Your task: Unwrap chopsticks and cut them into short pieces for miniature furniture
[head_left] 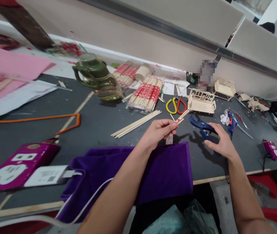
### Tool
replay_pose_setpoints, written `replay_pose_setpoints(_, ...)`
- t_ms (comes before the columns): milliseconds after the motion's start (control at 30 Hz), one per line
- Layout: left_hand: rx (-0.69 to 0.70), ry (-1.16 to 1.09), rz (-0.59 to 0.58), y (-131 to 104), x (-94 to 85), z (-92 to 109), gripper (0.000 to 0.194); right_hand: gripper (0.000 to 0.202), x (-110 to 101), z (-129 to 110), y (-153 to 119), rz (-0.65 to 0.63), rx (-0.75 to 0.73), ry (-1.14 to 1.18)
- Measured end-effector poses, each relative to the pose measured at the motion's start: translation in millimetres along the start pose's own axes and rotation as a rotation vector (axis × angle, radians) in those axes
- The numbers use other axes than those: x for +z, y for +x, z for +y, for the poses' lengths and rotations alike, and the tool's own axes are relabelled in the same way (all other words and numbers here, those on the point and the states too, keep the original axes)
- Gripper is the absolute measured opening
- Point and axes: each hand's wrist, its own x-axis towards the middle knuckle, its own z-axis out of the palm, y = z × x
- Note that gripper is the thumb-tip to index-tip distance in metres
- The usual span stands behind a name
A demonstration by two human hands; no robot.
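Nearest, a folded purple cloth (165, 175) is spread over the edge of the dark grey tabletop (97, 122) and is crossed by the left forearm. To its left, a magenta power block with white sockets (21, 164) is set on the surface. Just past the cloth, a few short, pale wooden sticks with a touch of red (183, 115) are pinched between the thumb and fingers of the left hand (164, 129), which is closed on them. A dark blue two-handled tool (200, 123) is gripped in the half-curled right hand (222, 141), its front end held near the sticks. Beyond the left hand, long loose wooden sticks (136, 124) are laid side by side. Farther off, yellow-and-red-handled scissors (175, 105) are placed beside a small pale wooden railed model (202, 105). Behind, plastic-wrapped bundles of red-banded sticks (147, 92) are stacked near a green-topped transparent jug (99, 79); to the right, a second pale wooden model (224, 88) is seen close to the wall panel (257, 76).
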Motion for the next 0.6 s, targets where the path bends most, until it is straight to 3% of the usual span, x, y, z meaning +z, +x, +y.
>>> replay_pose_setpoints(200,-0.027,-0.070,0.021,-9.3,-6.1,7.8,0.046,0.063,21.6,-19.7,14.1,-0.006,-0.064,0.171)
replay_pose_setpoints(400,-0.029,-0.040,0.061,-14.8,-11.6,12.3,0.041,0.066,20.1,-25.5,17.7,-0.051,-0.100,0.231)
replay_pose_setpoints(600,-0.020,0.044,-0.001,-18.8,-7.5,12.5,0.038,0.069,26.2,-35.0,24.7,-0.062,-0.154,0.234)
